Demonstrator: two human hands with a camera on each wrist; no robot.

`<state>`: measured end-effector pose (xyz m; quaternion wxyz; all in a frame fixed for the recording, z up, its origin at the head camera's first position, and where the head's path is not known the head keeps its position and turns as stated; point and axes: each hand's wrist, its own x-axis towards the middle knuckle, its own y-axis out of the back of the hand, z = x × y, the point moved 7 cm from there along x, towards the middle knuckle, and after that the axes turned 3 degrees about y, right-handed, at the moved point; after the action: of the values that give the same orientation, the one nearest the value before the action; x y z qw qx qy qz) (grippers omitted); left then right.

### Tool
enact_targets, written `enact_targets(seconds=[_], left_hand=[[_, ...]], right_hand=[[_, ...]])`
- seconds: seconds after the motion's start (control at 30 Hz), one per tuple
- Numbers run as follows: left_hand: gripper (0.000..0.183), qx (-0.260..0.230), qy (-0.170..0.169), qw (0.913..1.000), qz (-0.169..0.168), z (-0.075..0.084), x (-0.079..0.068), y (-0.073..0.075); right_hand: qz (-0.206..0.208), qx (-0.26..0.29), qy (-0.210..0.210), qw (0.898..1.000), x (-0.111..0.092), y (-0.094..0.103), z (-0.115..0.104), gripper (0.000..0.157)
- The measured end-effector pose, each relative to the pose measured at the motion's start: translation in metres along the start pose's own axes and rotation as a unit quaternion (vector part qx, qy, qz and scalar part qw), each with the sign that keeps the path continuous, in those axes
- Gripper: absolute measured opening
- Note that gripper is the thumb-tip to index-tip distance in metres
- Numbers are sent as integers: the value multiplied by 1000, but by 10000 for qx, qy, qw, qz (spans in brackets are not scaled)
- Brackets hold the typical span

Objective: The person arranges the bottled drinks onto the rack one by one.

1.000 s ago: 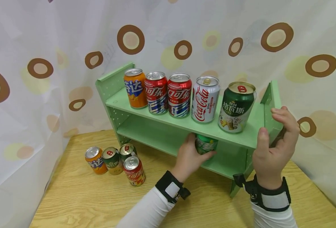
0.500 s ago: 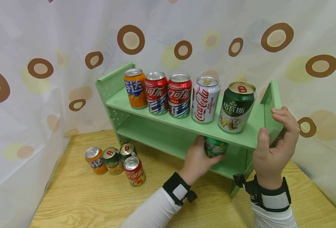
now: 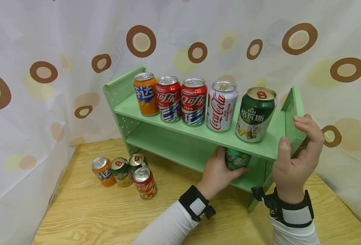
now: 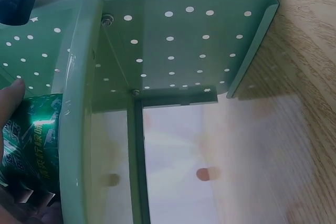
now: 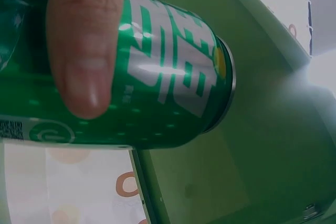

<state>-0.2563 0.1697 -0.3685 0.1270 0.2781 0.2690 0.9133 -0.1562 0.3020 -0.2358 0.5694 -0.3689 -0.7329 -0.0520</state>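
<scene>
In the head view my left hand (image 3: 218, 172) grips a green Sprite can (image 3: 236, 158) under the top board of a light green two-tier shelf (image 3: 168, 149). The can stands upright at the right part of the lower tier. Up close in the right wrist view, the left thumb (image 5: 86, 72) lies across the can's side. From the left wrist view, the can (image 4: 39, 135) is partly hidden by the lower board's edge. My right hand (image 3: 298, 161) is raised beside the shelf's right side panel, fingers loosely bent and holding nothing; whether it touches the panel I cannot tell.
Along the top tier stand an orange can (image 3: 145, 95), two red Coca-Cola cans (image 3: 194, 102), a white Coca-Cola can (image 3: 221, 107) and a green-and-white can (image 3: 255, 115). Several more cans, including a red one (image 3: 145, 183), cluster on the wooden table (image 3: 107, 217) at the left.
My left hand has moved to the right along the lower tier with the Sprite can in its grip. The right hand has stayed almost still.
</scene>
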Motion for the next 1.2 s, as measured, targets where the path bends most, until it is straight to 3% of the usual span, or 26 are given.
enact_targets(seconds=[0.23, 0.5, 0.63, 0.87, 1.2], left_hand=[[83, -182, 124, 9996, -199, 2, -1, 1], [85, -679, 189, 9949, -724, -2, -3, -2], [84, -654, 229, 9941, -837, -8, -8, 7], [76, -305, 457, 9967, -596, -21, -21, 49], [37, -26, 752, 9950, 655, -51, -50, 131]], right_hand=[[23, 18, 5, 10000, 0, -1, -1, 26], [49, -2, 7, 10000, 1, -1, -2, 25], [42, 11, 0, 10000, 1, -1, -2, 25], [56, -29, -16, 10000, 1, -1, -1, 25], [115, 43, -23, 9999, 1, -2, -2, 25]])
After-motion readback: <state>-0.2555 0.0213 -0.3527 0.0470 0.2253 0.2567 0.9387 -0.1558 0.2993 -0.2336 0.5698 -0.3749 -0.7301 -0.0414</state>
